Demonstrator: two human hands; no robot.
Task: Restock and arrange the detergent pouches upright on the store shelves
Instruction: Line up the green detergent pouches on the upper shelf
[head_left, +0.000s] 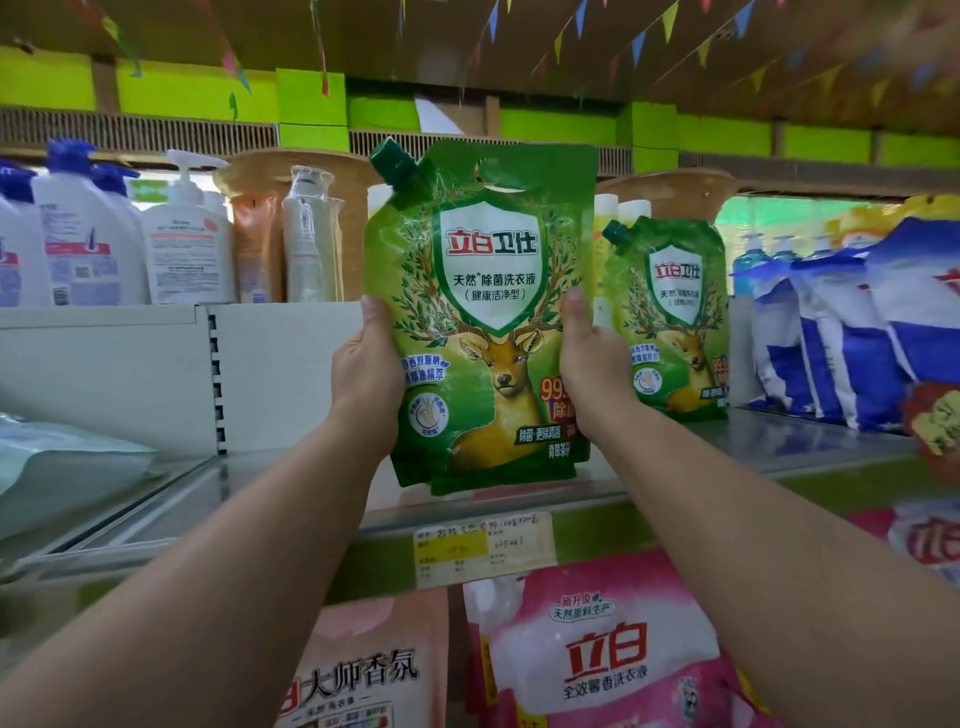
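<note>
left hand (367, 375) + right hand (597, 358) clamped on green pouch (488, 312) sides | set base flat on shelf (519, 499) | align beside standing pouch (672, 317), spout up

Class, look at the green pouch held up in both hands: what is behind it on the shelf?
Behind the held green pouch, to its right, a second green pouch stands upright on the shelf. Anything directly behind it is covered.
</note>
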